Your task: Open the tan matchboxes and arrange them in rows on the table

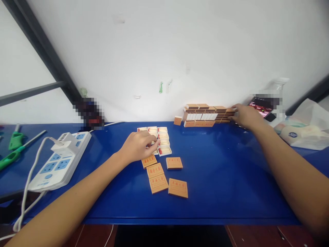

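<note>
My left hand rests over the open matchbox trays, its fingers curled together at their left side; what it holds, if anything, is hidden. Red-tipped matches lie in the white trays. Several closed orange matchboxes lie flat nearer the front edge. Against the wall stands a stack of matchboxes, with a row of white pieces along its middle. At the stack's right end, my right hand touches the boxes with its fingertips; whether it grips one is unclear. One small matchbox stands just left of the stack.
A white power strip with a plugged-in charger and cable lies on the left of the blue table. Green lighters are at the far left. A phone leans at the back right, near a plastic bag.
</note>
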Tool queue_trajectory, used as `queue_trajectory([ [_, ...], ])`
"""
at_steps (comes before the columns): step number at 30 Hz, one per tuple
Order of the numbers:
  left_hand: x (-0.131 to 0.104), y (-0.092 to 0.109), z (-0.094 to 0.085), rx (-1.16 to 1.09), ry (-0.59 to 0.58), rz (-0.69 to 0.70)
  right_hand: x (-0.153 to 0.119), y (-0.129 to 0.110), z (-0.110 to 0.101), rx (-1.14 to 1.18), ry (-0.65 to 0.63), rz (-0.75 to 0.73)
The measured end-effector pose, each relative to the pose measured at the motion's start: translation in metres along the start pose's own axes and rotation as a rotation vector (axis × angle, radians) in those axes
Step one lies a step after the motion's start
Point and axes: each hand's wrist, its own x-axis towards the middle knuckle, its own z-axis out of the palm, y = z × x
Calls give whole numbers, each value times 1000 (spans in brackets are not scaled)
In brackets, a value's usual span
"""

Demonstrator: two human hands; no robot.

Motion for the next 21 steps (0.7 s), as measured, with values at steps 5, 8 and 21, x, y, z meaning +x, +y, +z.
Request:
queue_trajectory([
  [5, 0, 1, -1, -6, -8, 2, -14, 4, -21, -43, 173, 73],
  [8, 0, 1, -1, -2, -10, 1, -21, 6, -28, -38, 217, 128],
  [21, 0, 0, 0, -1, 6, 7, -21, -26, -30, 22, 488, 40],
])
